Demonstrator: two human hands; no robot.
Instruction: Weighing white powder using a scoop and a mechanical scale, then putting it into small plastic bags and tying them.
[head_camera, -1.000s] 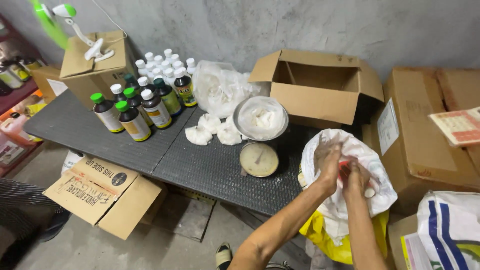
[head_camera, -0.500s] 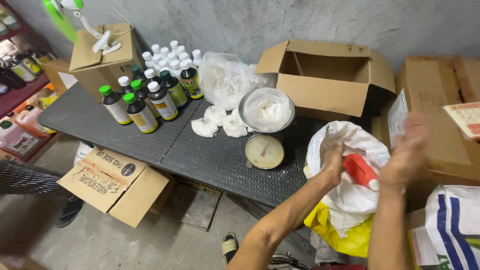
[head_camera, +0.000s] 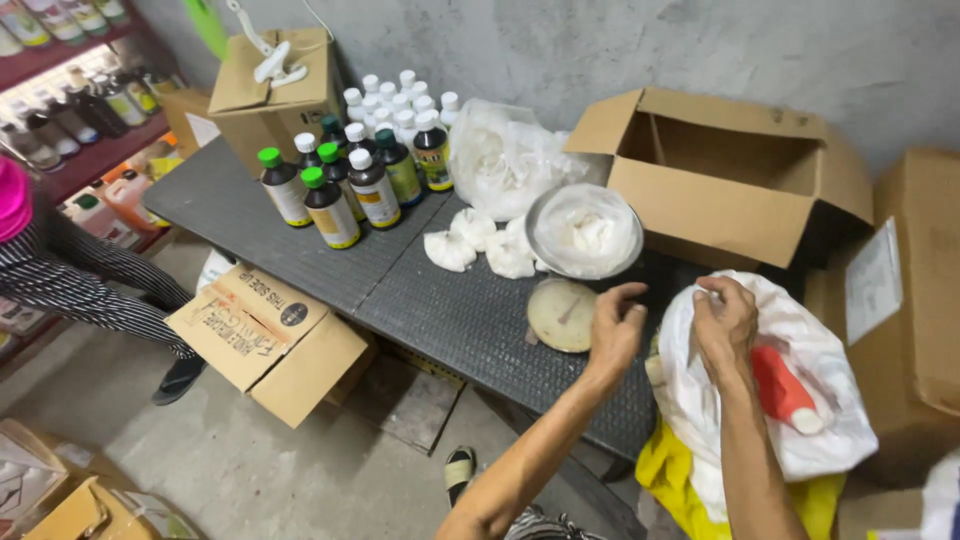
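So the white bag (head_camera: 800, 400) is sitting off the right end of the table (head_camera: 300, 250), on top of something yellow (head_camera: 690, 480), with a red scoop (head_camera: 785, 388) lying in its open mouth. The right hand (head_camera: 725, 320) is pinching the bag's rim near the top edge, fingers curled tight on the plastic. The left hand (head_camera: 615, 328) is hovering just beside it, loosely cupped and holding nothing, right above the dial scale (head_camera: 563, 315).

My read on the bag: thin floppy plastic, probably slippery, and it's looking pretty full, so likely heavy and saggy. Grabbing the bunched rim with both hands seems the safest bet; one thin pinch could tear or slip.

Moving outward, the scale's pan (head_camera: 585, 232) is holding a heap of white stuff, and small tied white packets (head_camera: 478, 245) are lying next to it. Behind those there's a big clear bag (head_camera: 505, 160), dark bottles (head_camera: 350, 185) with green and white caps, and an open box (head_camera: 735, 175). Somebody in striped clothes (head_camera: 70, 280) is standing at the far left.
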